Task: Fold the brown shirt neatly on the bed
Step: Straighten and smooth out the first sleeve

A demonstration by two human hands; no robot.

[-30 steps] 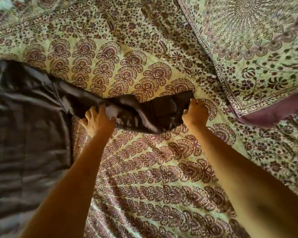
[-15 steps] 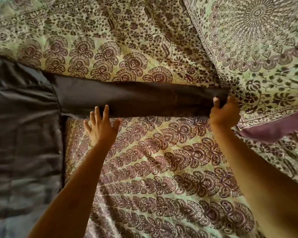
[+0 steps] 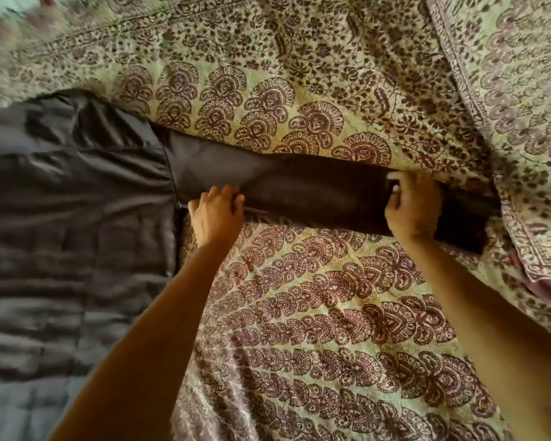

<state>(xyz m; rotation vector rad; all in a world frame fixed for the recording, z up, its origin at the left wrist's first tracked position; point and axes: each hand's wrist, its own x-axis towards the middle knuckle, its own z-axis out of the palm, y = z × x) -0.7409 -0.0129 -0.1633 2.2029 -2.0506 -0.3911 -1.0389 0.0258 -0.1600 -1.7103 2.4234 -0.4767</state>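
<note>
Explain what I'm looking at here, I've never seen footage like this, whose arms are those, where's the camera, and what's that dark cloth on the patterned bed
There is no machine here. These are a person's two bare arms, filmed by a wide-angle camera worn on their head, looking forward and down. That is why the arms come in from the bottom edge.

The surface is a bed under a green quilted bedspread printed with maroon fan shapes, with a matching printed pillow at the upper right. On it lies a shiny dark brown cloth shirt, its body to the left and one long sleeve stretched out to the right.

The left hand grips the sleeve's near edge close to the body. The right hand has its fingers curled round the sleeve nearer the cuff.
</note>
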